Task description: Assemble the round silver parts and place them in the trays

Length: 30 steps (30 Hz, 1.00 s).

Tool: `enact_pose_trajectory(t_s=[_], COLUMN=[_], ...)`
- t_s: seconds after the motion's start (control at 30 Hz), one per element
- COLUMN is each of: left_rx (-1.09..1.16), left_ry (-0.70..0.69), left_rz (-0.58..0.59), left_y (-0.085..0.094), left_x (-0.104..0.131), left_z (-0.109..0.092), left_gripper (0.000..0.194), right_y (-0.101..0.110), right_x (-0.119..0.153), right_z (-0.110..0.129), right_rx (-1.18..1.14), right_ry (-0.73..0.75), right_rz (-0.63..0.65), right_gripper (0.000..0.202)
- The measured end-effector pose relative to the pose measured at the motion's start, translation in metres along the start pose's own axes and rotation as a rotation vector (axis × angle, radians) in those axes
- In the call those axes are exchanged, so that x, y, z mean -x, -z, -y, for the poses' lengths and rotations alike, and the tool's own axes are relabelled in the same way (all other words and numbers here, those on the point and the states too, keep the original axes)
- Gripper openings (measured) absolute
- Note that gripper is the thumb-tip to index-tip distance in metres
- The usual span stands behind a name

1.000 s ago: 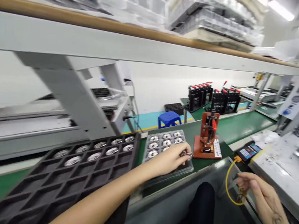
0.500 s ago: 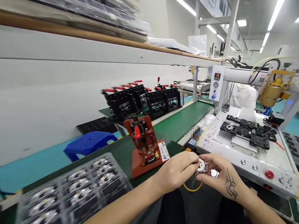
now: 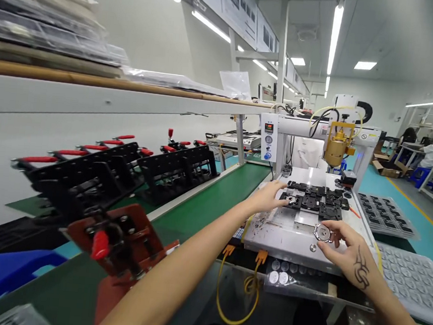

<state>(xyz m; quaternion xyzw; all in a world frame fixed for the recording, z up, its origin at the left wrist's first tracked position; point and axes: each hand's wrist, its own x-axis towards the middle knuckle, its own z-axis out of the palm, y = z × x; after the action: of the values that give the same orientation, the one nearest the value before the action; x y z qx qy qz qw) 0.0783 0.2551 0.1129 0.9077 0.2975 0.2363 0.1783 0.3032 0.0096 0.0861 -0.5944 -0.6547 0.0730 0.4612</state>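
Note:
My right hand [image 3: 345, 247] pinches a round silver watch case [image 3: 323, 233] by its edge, above the front of the white machine bed. My left hand [image 3: 268, 197] reaches over the bed's left side, thumb and fingers apart. Its fingertips are at the black fixture plates [image 3: 311, 203], close beside another round metal piece [image 3: 292, 200] seated in the left plate. Whether they touch that piece, I cannot tell.
A gold dispensing head [image 3: 337, 149] hangs over the fixtures. Right of the machine lie trays of parts [image 3: 386, 215] and a clear tray [image 3: 414, 281]. A red clamp jig [image 3: 130, 236] and black racks with red handles [image 3: 83, 171] stand left. A yellow cable [image 3: 235, 322] loops below.
My view has swung right. Both hands, together at the watch case before, are now apart: the left went forward to the fixtures, while the right carried the watch case over the machine bed.

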Motion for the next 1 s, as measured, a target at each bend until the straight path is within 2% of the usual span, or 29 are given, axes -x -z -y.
enact_pose_trajectory(t_s=[0.1,0.23,0.33,0.43,0.6,0.73,0.83,1.0], left_rx=[0.026,0.055,0.085,0.129,0.220,0.298,0.330,0.278], left_ry=[0.016,0.039,0.045,0.036,-0.016,-0.072,-0.074,0.019], left_rz=[0.133,0.228,0.204,0.117,-0.074,-0.178,-0.210,-0.245], left_y=[-0.001,-0.006,-0.004,0.003,0.023,0.035,0.044,0.056], left_x=[-0.040,-0.061,-0.062,-0.054,-0.022,0.018,0.054,0.111], left_z=[0.012,0.014,0.011,0.004,-0.017,-0.039,-0.049,-0.048], left_gripper=[0.060,0.041,0.037,0.039,0.044,0.038,0.034,0.033], right_y=[0.018,0.030,0.028,0.014,-0.031,-0.070,-0.087,-0.094], right_x=[0.015,0.029,0.018,-0.014,-0.099,-0.160,-0.184,-0.192], right_z=[-0.003,-0.014,-0.020,-0.022,-0.029,-0.039,-0.047,-0.055], right_rx=[0.017,0.018,0.015,0.034,0.145,0.204,0.245,0.273], right_ry=[-0.064,-0.132,-0.128,-0.092,0.020,0.006,-0.030,-0.035], right_rz=[-0.044,-0.045,-0.037,0.001,0.134,0.254,0.371,0.487], right_gripper=[0.041,0.043,0.046,0.044,0.034,0.029,0.027,0.034])
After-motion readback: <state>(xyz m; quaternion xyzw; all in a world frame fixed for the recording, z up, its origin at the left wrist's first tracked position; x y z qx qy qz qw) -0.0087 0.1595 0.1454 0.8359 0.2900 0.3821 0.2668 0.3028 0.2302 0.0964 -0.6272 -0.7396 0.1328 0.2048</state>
